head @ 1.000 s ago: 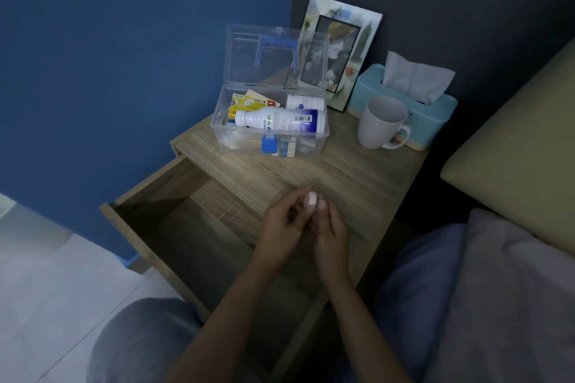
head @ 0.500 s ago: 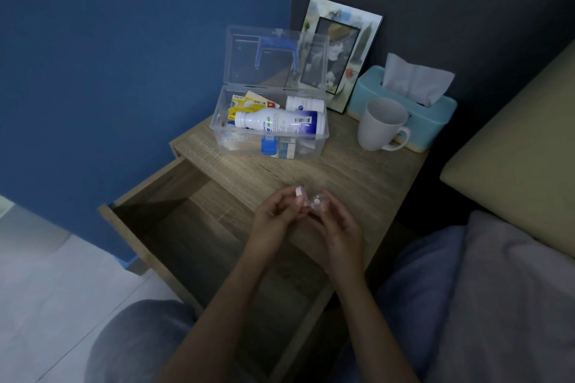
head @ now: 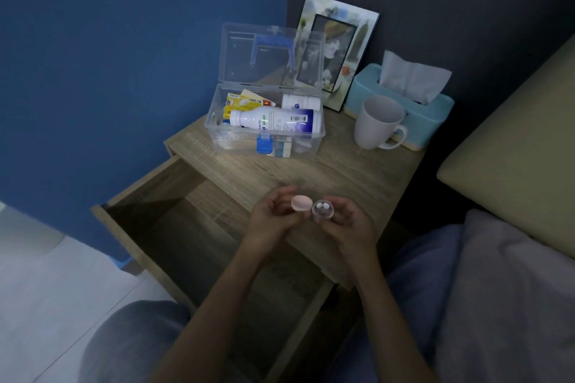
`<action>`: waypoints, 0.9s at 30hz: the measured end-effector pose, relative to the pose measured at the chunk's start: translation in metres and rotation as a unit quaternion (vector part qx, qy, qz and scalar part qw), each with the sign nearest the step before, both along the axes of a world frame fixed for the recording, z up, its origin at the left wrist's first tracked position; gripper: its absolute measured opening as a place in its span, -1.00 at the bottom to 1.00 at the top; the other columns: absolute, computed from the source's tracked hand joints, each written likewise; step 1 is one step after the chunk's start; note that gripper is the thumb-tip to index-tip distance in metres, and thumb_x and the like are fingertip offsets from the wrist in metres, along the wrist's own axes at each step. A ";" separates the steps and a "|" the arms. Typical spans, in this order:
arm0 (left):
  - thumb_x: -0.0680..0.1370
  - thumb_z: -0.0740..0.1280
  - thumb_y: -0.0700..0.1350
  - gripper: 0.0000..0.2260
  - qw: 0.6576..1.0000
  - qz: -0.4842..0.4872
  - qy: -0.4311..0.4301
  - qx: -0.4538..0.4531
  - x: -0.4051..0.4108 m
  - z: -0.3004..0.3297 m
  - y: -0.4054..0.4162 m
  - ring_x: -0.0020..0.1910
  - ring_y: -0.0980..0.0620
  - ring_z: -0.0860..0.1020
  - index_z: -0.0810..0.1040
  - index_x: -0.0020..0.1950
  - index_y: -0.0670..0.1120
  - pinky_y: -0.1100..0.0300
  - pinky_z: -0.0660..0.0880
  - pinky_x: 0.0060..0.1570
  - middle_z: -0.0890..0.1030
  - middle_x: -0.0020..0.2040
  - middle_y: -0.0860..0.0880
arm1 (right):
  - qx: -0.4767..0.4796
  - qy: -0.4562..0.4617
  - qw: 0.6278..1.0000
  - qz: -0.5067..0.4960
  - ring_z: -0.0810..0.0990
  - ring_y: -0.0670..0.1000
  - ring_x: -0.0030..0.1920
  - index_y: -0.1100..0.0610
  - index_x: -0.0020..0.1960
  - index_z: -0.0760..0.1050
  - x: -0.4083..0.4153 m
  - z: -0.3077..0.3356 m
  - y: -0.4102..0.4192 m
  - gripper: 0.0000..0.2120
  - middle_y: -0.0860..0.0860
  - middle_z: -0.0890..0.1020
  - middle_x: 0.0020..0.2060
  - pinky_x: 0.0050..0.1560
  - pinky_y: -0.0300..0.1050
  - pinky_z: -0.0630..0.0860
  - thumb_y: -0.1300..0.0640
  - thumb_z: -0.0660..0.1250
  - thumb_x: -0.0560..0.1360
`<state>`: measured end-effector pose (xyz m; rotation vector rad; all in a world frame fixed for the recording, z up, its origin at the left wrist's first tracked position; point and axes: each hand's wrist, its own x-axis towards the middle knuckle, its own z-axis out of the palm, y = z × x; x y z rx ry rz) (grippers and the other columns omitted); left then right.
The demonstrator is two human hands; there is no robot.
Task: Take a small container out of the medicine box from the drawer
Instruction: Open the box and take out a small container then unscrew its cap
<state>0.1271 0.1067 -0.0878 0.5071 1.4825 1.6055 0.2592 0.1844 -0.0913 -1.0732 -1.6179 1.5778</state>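
Note:
My right hand (head: 348, 224) holds a small clear round container (head: 323, 211) with two white pills inside, over the front edge of the wooden nightstand (head: 357, 165). My left hand (head: 270, 216) pinches its pink lid (head: 301, 204), tilted just left of the container. The clear medicine box (head: 267, 140) stands behind on the nightstand with its lid up; a white bottle (head: 277, 123) and packets lie in it. The drawer (head: 186, 227) below is pulled out and looks dark inside.
A white mug (head: 378, 123), a teal tissue box (head: 401, 109) and a picture frame (head: 336, 50) stand at the back right of the nightstand. A bed edge (head: 513, 146) and blanket (head: 510, 289) lie to the right. A blue wall is at the left.
My hands were together around the closed container; they have since parted, with the pink lid off in my left hand and the open container in my right.

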 end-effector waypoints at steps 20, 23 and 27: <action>0.51 0.34 0.01 -0.47 0.814 -0.081 0.561 -0.128 -0.003 -0.015 0.019 0.21 -0.11 0.40 0.37 0.47 0.00 -0.04 0.38 0.22 0.54 0.16 -0.07 | 0.219 -0.231 0.946 0.064 0.09 -0.08 0.54 0.02 0.39 0.39 0.000 -0.014 0.011 -0.60 -0.03 0.40 0.44 0.54 0.02 -0.14 0.10 0.28 0.56; 0.48 0.39 0.01 -0.42 0.825 -0.091 0.548 -0.103 -0.004 -0.016 0.016 0.27 -0.17 0.43 0.36 0.48 -0.06 -0.08 0.39 0.25 0.54 0.22 -0.12 | 0.215 -0.225 0.948 0.067 0.11 -0.10 0.54 0.02 0.41 0.37 0.000 -0.015 0.011 -0.57 -0.03 0.39 0.45 0.55 0.01 -0.12 0.11 0.30 0.55; 0.50 0.29 0.16 -0.34 0.791 -0.111 0.595 -0.092 -0.013 -0.019 0.007 0.54 -0.11 0.19 0.23 0.54 -0.06 -0.10 0.12 0.51 0.35 0.50 -0.09 | 0.158 -0.149 0.976 0.003 0.28 -0.15 0.41 -0.03 0.43 0.33 0.003 -0.007 0.010 -0.49 -0.12 0.39 0.40 0.45 -0.07 0.24 0.02 0.34 0.51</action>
